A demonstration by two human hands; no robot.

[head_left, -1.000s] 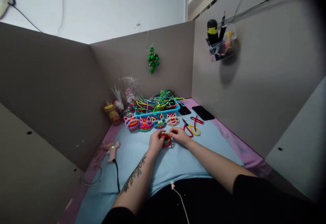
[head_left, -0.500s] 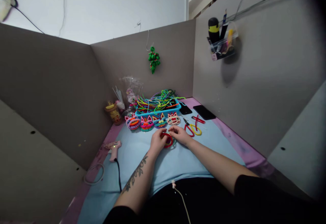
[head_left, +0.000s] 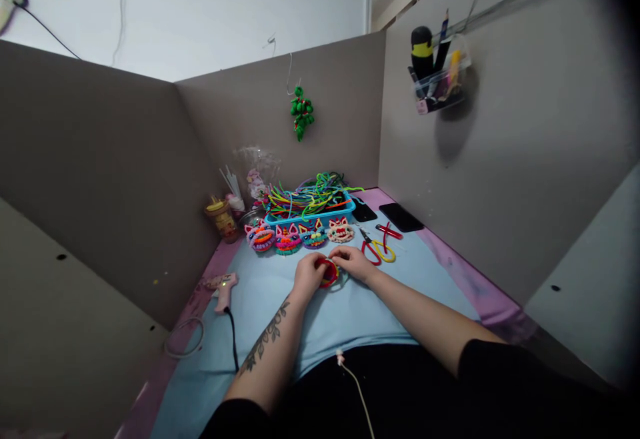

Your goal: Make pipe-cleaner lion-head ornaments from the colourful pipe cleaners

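Between my hands, over the blue cloth, is a red ring-shaped pipe-cleaner piece [head_left: 328, 274] with some yellow at its rim and pale green strands at its right side. My left hand [head_left: 309, 272] grips its left edge, fingers curled inward. At the upper right edge, the fingertips of my right hand [head_left: 353, 261] are pinched together on the piece or a strand of it; the exact hold is too small to make out. Just beyond stand several finished pipe-cleaner animal heads, among them a cream one [head_left: 341, 230] and a pink one [head_left: 288, 241].
A blue basket [head_left: 310, 219] of coloured pipe cleaners stands behind the heads. Scissors [head_left: 379, 251] with red and yellow handles lie right, near a dark phone [head_left: 401, 218]. A pink glue gun [head_left: 225, 289] with its cord lies left. Grey panels [head_left: 280, 112] enclose the table.
The red piece has turned a little, so its inside and yellow rim show more. Both hands stay nearly in place, and the whole view has shifted slightly.
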